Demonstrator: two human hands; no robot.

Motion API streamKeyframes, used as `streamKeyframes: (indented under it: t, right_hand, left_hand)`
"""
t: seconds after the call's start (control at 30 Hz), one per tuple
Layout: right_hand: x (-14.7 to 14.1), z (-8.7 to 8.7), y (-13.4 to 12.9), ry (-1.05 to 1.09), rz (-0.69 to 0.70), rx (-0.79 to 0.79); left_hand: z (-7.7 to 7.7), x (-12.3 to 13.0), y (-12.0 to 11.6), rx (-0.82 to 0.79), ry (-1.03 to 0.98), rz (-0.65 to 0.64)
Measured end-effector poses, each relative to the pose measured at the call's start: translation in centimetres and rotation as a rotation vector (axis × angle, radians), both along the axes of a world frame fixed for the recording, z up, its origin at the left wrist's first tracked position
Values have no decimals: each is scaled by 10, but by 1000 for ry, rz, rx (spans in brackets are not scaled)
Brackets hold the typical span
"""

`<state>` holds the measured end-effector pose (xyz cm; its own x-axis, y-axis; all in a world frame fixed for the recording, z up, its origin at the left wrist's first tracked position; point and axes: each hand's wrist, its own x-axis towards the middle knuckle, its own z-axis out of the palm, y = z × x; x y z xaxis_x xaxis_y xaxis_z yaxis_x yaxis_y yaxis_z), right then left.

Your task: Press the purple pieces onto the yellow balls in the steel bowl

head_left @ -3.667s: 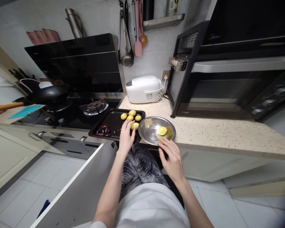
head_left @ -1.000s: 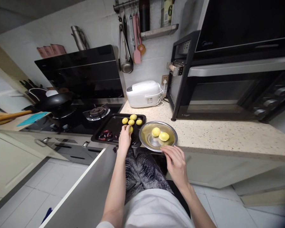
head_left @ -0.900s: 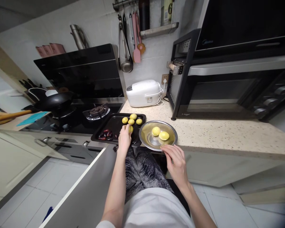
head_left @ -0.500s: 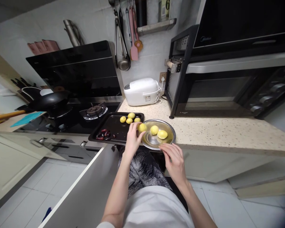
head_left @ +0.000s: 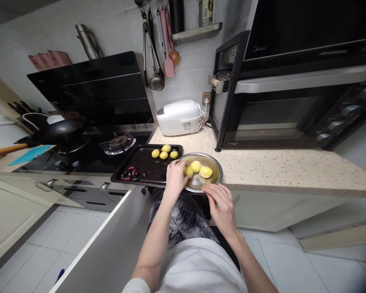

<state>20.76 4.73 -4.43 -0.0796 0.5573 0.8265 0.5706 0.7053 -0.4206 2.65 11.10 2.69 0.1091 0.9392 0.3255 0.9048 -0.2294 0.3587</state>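
Note:
My left hand [head_left: 175, 177] is closed round a yellow lemon [head_left: 188, 171] at the left side of a round steel dish [head_left: 220, 173]. Two more lemons [head_left: 205, 172] lie in the dish beside it. At the near rim, my right hand [head_left: 222, 205] has its fingers and thumb pinched on the dish's edge. Left of the dish is a black baking tray [head_left: 151, 162]. Several lemons [head_left: 164, 155] rest at its back right, and small dark red oblong fruits [head_left: 130, 173] lie at its front left.
A white rice cooker [head_left: 179, 118] stands behind the tray and dish. The gas hob [head_left: 118, 143] is to the left, with a black wok [head_left: 59, 132] on it. On the right, a large oven [head_left: 277, 118] sits on the speckled counter [head_left: 280, 169]. A cabinet door [head_left: 110, 244] stands open below.
My left hand has moved slightly right and down with its lemon, further into the dish. My right hand stays at the rim. The whole view has shifted a little.

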Motion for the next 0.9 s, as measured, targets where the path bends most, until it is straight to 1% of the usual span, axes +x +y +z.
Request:
streamKeyframes:
  t: [0.23,0.43,0.6,0.9]
  right_hand:
    - [1,-2,0,-17,-3,-11]
    - [0,0,0,-11,-11,8]
    - [-1,0,0,-15,-14,19]
    - [-2,-2,0,-18,-15,10]
  left_hand:
    - [-5,1,3,9,40,70]
    - [-10,-1,3,39,-2,70]
    - [-12,-2,-4,102,-45,50]
    - [-16,-7,-14,170,-106,26]
